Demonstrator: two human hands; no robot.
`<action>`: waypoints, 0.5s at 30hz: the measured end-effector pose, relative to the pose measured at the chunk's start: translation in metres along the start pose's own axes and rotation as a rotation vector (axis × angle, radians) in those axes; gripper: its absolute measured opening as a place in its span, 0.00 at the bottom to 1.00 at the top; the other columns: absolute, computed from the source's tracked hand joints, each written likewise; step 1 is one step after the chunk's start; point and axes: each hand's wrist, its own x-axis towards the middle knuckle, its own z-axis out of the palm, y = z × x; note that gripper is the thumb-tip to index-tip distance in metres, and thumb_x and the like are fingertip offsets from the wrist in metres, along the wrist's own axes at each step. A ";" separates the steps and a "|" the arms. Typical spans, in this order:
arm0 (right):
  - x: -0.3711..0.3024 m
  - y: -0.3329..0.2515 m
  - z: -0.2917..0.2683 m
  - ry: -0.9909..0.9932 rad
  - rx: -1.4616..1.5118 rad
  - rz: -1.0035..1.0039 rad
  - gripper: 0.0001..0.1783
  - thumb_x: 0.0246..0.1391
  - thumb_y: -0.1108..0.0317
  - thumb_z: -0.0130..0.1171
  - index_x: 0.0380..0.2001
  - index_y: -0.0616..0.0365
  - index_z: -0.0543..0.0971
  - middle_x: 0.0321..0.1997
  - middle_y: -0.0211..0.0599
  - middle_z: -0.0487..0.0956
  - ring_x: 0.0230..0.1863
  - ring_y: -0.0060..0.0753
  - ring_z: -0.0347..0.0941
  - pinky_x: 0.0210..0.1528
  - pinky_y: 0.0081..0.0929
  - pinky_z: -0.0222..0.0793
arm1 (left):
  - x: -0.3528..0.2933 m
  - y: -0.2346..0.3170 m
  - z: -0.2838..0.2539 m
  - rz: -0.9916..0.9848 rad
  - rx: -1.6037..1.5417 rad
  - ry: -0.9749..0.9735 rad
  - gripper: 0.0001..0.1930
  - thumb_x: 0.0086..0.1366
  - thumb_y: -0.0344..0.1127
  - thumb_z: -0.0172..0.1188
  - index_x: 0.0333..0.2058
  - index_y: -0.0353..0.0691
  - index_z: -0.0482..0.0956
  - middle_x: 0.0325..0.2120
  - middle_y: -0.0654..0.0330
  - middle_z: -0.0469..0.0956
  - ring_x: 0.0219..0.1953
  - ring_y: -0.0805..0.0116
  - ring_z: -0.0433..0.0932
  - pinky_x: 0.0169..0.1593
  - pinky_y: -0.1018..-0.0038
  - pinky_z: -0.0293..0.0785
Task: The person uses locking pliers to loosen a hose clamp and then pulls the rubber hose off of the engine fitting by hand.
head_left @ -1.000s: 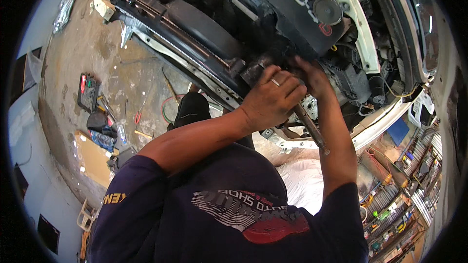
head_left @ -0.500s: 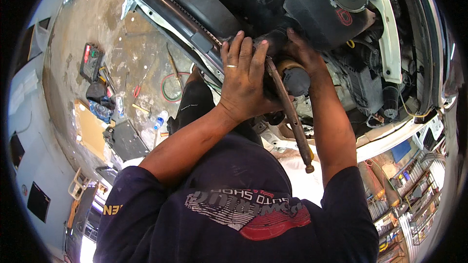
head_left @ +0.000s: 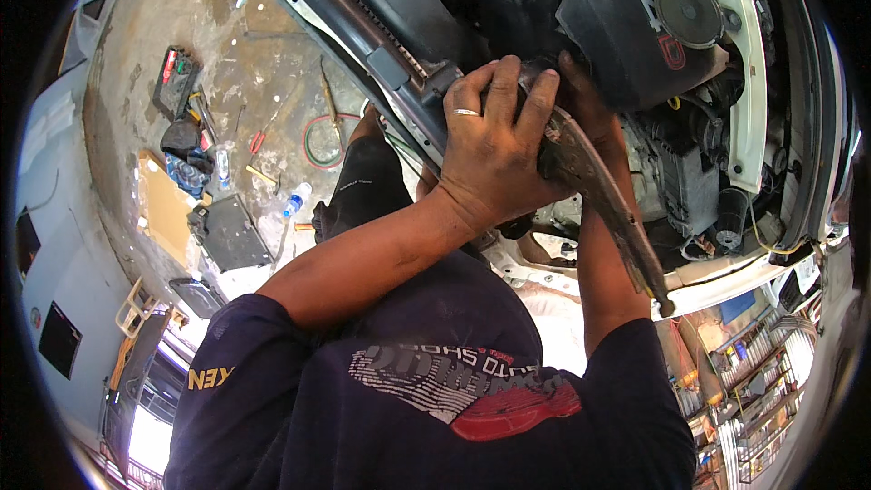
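A long brown, rusty metal arm (head_left: 603,186) slants down to the right over the front of an open engine bay, with a small knob at its lower tip. My left hand (head_left: 504,141) is closed around its upper end, fingers bent over the top and a ring on one of them; the thumb is hidden. Behind that end, my right hand (head_left: 594,104) grips from the far side, its fingers partly in shadow. A black engine cover (head_left: 626,27) lies just beyond, with a round dark speaker-like disc (head_left: 689,11) on it.
A black radiator top (head_left: 390,63) runs along the left of the bay. A cream body panel (head_left: 746,82) stands at the right. On the floor lie a tool case (head_left: 175,82), a cardboard sheet (head_left: 163,204), a water bottle (head_left: 298,199) and a hose (head_left: 319,145).
Both hands have shifted to the right with the metal arm. The arm has turned, its lower tip swinging right and its broad face now showing. The dark round end seen before is hidden.
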 end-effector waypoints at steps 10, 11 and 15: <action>-0.001 0.010 0.008 -0.027 0.008 -0.028 0.33 0.60 0.61 0.68 0.66 0.57 0.70 0.62 0.47 0.78 0.59 0.51 0.77 0.65 0.51 0.73 | 0.018 0.002 -0.010 0.004 -0.015 -0.052 0.52 0.33 0.61 0.82 0.59 0.46 0.74 0.59 0.44 0.69 0.58 0.42 0.68 0.58 0.49 0.65; 0.003 0.009 0.010 -0.035 0.001 -0.033 0.33 0.60 0.61 0.68 0.65 0.57 0.70 0.62 0.47 0.78 0.59 0.51 0.77 0.65 0.51 0.73 | 0.016 0.009 -0.010 -0.002 -0.007 -0.046 0.52 0.33 0.61 0.82 0.58 0.46 0.74 0.59 0.44 0.69 0.58 0.41 0.68 0.58 0.49 0.65; 0.007 0.002 0.009 -0.064 0.004 -0.026 0.33 0.61 0.60 0.68 0.65 0.58 0.71 0.61 0.47 0.79 0.58 0.51 0.78 0.64 0.51 0.74 | 0.018 0.015 -0.005 0.029 0.024 0.000 0.49 0.35 0.60 0.82 0.56 0.46 0.74 0.58 0.44 0.70 0.58 0.40 0.68 0.58 0.47 0.65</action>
